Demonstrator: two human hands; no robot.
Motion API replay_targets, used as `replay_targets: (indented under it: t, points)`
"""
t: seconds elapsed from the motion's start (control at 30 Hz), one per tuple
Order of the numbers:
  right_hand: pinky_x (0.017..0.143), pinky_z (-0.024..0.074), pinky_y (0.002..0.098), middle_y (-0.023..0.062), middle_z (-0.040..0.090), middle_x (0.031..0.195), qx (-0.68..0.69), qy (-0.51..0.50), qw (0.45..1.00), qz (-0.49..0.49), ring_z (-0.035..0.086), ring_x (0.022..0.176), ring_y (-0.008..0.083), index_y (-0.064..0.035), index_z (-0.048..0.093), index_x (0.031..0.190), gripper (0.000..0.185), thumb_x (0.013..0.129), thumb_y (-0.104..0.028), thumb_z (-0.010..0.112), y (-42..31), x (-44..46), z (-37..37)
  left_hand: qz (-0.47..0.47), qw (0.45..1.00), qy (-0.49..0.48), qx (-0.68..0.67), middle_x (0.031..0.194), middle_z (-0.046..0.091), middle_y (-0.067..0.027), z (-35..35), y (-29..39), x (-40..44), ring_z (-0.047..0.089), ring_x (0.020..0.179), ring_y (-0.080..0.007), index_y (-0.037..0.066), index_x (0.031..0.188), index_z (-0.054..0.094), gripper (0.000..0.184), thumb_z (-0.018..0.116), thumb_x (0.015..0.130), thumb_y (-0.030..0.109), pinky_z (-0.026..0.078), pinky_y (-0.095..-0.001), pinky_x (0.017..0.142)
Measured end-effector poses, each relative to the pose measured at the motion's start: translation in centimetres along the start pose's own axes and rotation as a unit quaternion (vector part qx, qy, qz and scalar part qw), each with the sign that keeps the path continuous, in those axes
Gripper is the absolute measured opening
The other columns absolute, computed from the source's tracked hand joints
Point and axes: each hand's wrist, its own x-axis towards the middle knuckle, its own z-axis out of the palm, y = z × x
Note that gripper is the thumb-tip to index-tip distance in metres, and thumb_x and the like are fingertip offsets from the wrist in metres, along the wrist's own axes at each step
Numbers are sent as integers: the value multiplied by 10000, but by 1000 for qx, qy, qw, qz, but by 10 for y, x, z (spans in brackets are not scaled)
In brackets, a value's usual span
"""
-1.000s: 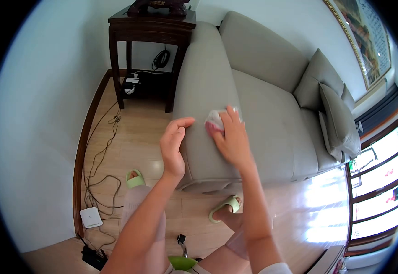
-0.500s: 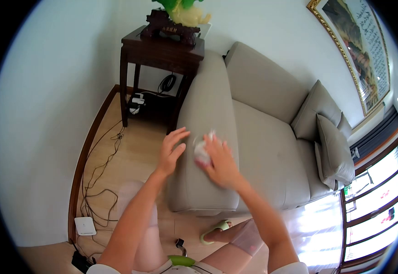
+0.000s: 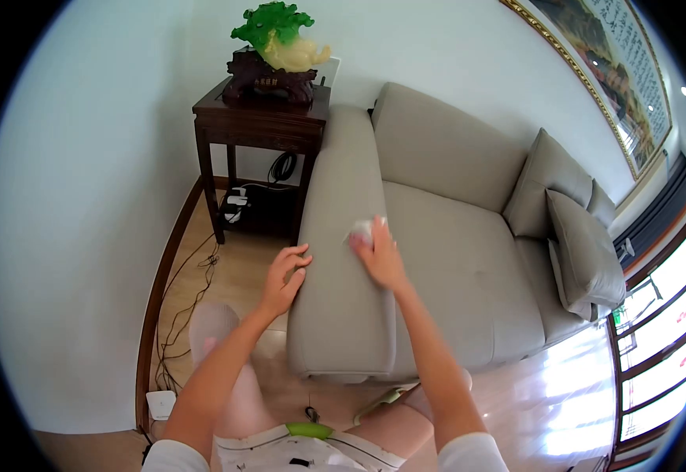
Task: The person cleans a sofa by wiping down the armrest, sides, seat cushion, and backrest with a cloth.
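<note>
My right hand [image 3: 382, 258] presses a small crumpled white and pinkish cloth [image 3: 361, 232] against the top of the beige sofa armrest [image 3: 335, 307]. Part of the cloth is hidden under the fingers, and its exact kind is hard to make out. At the armrest's outer left side is my left hand [image 3: 283, 281], its fingers apart and slightly bent, with nothing in it. Its fingertips reach the armrest's edge, though I cannot tell how firmly they touch.
Behind the armrest stands a dark wooden side table [image 3: 264, 122] bearing a green and cream cabbage ornament [image 3: 280, 39]. Cables [image 3: 189, 283] and a white box [image 3: 160, 405] lie on the floor at left. Cushions [image 3: 586, 244] rest at the sofa's far end.
My right hand has slid with the cloth farther back along the armrest. My left hand has come slightly lower in view beside the outer edge. The camera view has shifted.
</note>
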Motion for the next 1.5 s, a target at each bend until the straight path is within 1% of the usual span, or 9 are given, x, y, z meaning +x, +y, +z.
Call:
replay_targets:
  t: [0.1,0.3,0.47,0.57,0.93,1.03,1.27,1.33,1.5]
  points:
    - [909,471,573,232,530,1280,90,4,991,102,555,1127,459,-22,516,1185,398,983,-359,580,22,65,2,-11,1000,10,11,1318,630,-165,4,5,2,606,1215,-296,-33,1062,689,209,578,897,33,445,-373,1060]
    - [1043,413,587,309,447,1451,13,-11,999,31,482,1293,494,-24,507,1301,426,984,-298,580,7,-1,1,3,996,40,83,1183,665,-168,9,13,4,668,1064,-305,-29,1008,673,164,596,889,53,515,-349,925]
    - [1174,260,633,335,282,1593,-72,-63,995,-7,256,1478,532,-24,462,1403,494,983,-246,597,-63,-92,-26,0,977,30,213,915,639,-131,12,37,26,657,813,-331,13,881,649,122,637,830,124,527,-401,713]
    - [1158,279,649,335,326,1566,-82,-68,994,-12,304,1447,546,-16,506,1364,470,946,-205,606,-67,-81,-26,18,963,14,270,824,604,-105,10,36,39,624,711,-343,28,782,616,129,659,797,149,499,-418,624]
    - [1165,270,643,295,419,1536,-267,24,963,-16,382,1432,479,-89,585,1320,457,944,-348,613,-28,185,97,5,980,-11,198,671,616,-128,-4,2,86,608,602,-350,24,640,625,256,666,814,208,483,-438,564]
    - [1180,253,629,265,421,1548,-306,49,951,13,371,1449,459,-101,564,1342,484,929,-342,641,-27,228,129,-126,976,-118,135,685,647,-150,-28,-37,111,612,611,-349,-1,670,652,279,670,845,215,482,-424,576]
    - [1198,220,614,233,427,1552,-298,87,948,74,358,1466,425,-56,509,1360,570,898,-329,703,-18,268,146,-101,979,100,148,732,706,-130,-117,-138,163,689,657,-237,-18,764,721,232,655,892,164,514,-359,613]
    - [1201,216,608,231,432,1549,-308,105,940,99,361,1467,416,-49,510,1354,586,888,-341,714,-22,279,150,-193,956,199,102,776,724,-97,-151,-172,181,692,699,-210,-10,817,733,192,653,901,143,529,-331,663]
    - [1212,186,604,240,411,1562,-281,123,940,147,330,1481,424,-25,488,1386,648,844,-269,748,-49,288,156,-235,865,404,184,1170,661,-206,-220,-238,226,638,1099,-343,-12,1216,632,421,696,837,159,486,-422,949]
